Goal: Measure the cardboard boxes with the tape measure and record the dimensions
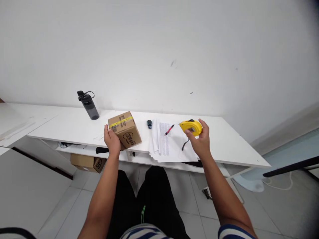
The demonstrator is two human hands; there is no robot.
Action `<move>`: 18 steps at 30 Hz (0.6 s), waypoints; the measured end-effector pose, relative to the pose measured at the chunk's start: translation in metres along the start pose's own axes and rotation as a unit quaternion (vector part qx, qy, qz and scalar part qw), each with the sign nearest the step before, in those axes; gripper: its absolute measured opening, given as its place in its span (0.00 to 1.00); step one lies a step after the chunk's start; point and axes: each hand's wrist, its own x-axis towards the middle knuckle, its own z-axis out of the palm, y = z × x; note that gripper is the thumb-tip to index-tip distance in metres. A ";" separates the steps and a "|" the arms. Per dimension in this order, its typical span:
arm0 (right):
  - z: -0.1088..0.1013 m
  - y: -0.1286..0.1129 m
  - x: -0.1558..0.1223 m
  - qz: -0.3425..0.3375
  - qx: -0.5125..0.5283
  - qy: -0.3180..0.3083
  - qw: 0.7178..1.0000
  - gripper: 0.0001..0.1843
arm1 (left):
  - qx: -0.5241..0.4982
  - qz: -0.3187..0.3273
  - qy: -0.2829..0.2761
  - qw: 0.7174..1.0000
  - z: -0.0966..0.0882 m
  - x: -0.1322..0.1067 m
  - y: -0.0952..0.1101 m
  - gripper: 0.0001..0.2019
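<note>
My right hand (200, 141) is closed around a yellow tape measure (191, 127), held just above the white sheets of paper (166, 146) on the white table (229, 142). A black strap hangs from the tape measure. My left hand (111, 140) rests against the left side of a small brown cardboard box (126, 130) with yellow tape across its top; the fingers curl against the box. A red pen (169, 129) lies on the papers.
A dark water bottle (88, 105) stands at the back left of the table. A small dark watch-like object (149, 123) sits between box and papers. Another cardboard box (86, 162) lies under the table. A white fan base (249, 182) stands on the floor at right.
</note>
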 end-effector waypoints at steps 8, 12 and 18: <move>0.009 -0.001 -0.070 0.075 0.175 -0.065 0.980 0.45 | -0.008 0.166 -0.221 0.961 0.030 -0.098 0.070 0.37; 0.032 -0.012 -0.115 -0.033 0.192 -0.039 0.980 0.41 | -0.057 0.066 -0.520 0.849 0.035 -0.161 0.061 0.46; 0.025 -0.003 -0.075 -0.142 0.061 -0.130 0.979 0.33 | -0.036 0.007 -0.461 0.887 0.075 -0.150 0.027 0.39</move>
